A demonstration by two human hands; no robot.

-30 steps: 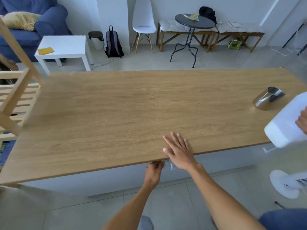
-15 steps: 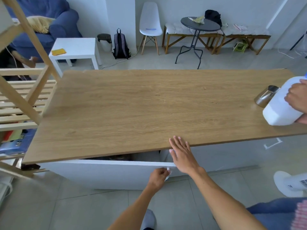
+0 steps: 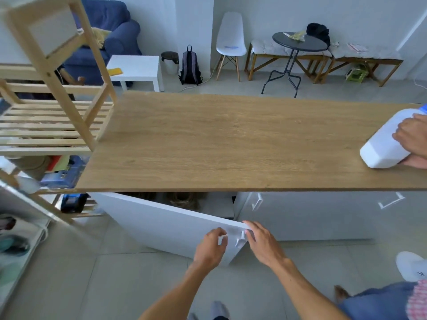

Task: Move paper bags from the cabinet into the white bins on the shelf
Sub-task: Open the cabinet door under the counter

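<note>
- The left hand (image 3: 211, 247), at about 6 o'clock in the view, has its fingers (image 3: 221, 236) curled around the handle (image 3: 239, 241) at the free edge of the white cabinet door (image 3: 166, 224); the grip is clenched on that handle.
- The right hand (image 3: 263, 244), just beside it toward 5 o'clock, lies with fingers spread loosely, their tips touching the door's top corner by the same handle; it grasps nothing.
- The door stands swung outward at an angle, hinged on its left end, under the front edge of the wooden surface (image 3: 231, 144).
- In the gap behind the door, toward 12 o'clock from the hands, the cabinet (image 3: 221, 204) interior shows dark brown, woven-looking shapes (image 3: 182, 199); whether these are paper bags cannot be told, as they are blurred and half hidden.
- Right of the opening, two shut white doors (image 3: 312, 215) carry angled handles.
- At 3 o'clock another person's hand (image 3: 413, 137) holds a white plastic bottle (image 3: 388, 144), tilted, over the right end of the surface.
- At 9 o'clock a pale wooden slatted shelf (image 3: 53, 125) stands against the left end of the surface; a white bin (image 3: 13, 239) with blurred contents sits low at 8 o'clock.
- Farther off, toward 12 o'clock: a white side table (image 3: 136, 68), a backpack (image 3: 190, 65), a white chair (image 3: 231, 40), a round dark table (image 3: 298, 42) and benches (image 3: 346, 58) along the wall; a blue sofa (image 3: 108, 31) at 11 o'clock.
</note>
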